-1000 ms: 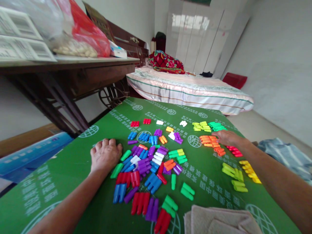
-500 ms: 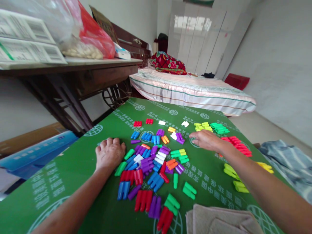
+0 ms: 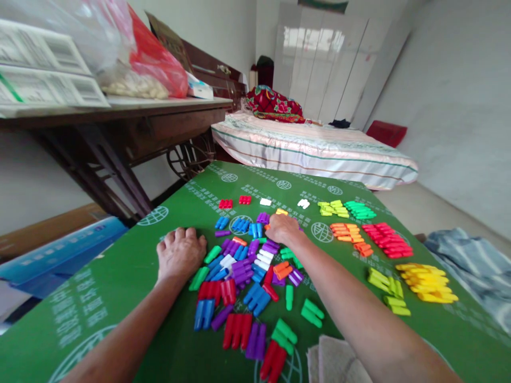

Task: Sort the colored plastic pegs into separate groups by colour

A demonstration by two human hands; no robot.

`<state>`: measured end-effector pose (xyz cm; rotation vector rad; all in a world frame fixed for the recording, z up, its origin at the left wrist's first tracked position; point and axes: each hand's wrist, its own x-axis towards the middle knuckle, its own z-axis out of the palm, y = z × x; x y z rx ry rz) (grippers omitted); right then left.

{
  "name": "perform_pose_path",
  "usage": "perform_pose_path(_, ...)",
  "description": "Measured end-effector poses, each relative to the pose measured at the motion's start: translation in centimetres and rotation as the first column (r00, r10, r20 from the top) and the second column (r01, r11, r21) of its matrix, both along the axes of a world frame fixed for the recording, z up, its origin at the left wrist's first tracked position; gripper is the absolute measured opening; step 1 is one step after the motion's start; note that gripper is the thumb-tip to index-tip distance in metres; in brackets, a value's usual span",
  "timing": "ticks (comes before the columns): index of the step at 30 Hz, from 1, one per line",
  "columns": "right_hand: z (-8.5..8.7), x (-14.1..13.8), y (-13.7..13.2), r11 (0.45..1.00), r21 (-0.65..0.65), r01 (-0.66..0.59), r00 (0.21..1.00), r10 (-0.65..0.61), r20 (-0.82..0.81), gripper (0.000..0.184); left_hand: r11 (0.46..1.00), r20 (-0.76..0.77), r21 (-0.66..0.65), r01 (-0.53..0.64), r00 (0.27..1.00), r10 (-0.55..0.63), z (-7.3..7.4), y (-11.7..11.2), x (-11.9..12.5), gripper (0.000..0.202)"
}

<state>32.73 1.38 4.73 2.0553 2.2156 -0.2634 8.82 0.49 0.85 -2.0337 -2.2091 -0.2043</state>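
A mixed heap of colored plastic pen caps (image 3: 241, 268), in small clusters of blue, purple, red, white and green, lies mid-table. My right hand (image 3: 282, 229) reaches over the heap's far side, fingers drawn together and pointing down on a small orange cap cluster (image 3: 267, 227). Its fingertips are partly hidden, and only a sliver of orange shows beside them. My left hand (image 3: 181, 254) rests palm down on the green table (image 3: 131, 260), left of the heap, fingers spread and holding nothing. Green caps (image 3: 198, 279) lie just beside it.
Sorted groups stand at the right: orange caps (image 3: 346, 232), pink-red caps (image 3: 387, 239), yellow caps (image 3: 427, 282), green caps (image 3: 360, 209) and lime caps (image 3: 333, 208). A folded cloth (image 3: 335, 361) lies at the near edge. A bed (image 3: 315, 149) stands beyond the table.
My right hand has moved left from near the lime caps to the orange cluster by the heap. The sorted orange and yellow groups are now uncovered. My left hand has stayed put.
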Motion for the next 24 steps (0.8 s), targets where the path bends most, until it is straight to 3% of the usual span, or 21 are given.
perform_pose_path(6, 1.7, 2.3, -1.4, 0.999, -0.037, -0.009, 1.0, 0.008, -0.025, 0.029, 1.0, 0.009, 0.012, 0.005, 1.0, -0.005, -0.1, 0.1, 0.0, 0.049)
perform_pose_path(10, 3.9, 7.2, -3.6, 1.0, 0.005, 0.011, 1.0, -0.011, 0.004, 0.032, 1.0, 0.022, 0.008, 0.004, 1.0, -0.004, 0.0, 0.1, 0.1, 0.049)
perform_pose_path(13, 4.6, 12.2, -5.4, 0.999, 0.022, 0.048, 0.992, -0.05, 0.118, 0.028, 1.0, 0.025, 0.0, 0.009, 1.0, -0.009, 0.1, 0.1, 0.1, 0.05)
perform_pose_path(18, 3.9, 18.8, -8.0, 0.992, -0.036, 0.117, 0.926, -0.096, 0.365, 0.033, 1.0, 0.01, 0.002, 0.02, 1.0, -0.02, 0.2, 0.0, 0.1, 0.052)
perform_pose_path(24, 1.6, 22.3, -9.4, 0.992, -0.044, 0.117, 0.907, -0.089, 0.412, 0.035, 1.0, 0.001, -0.01, 0.019, 1.0, -0.019, 0.3, 0.0, 0.2, 0.052)
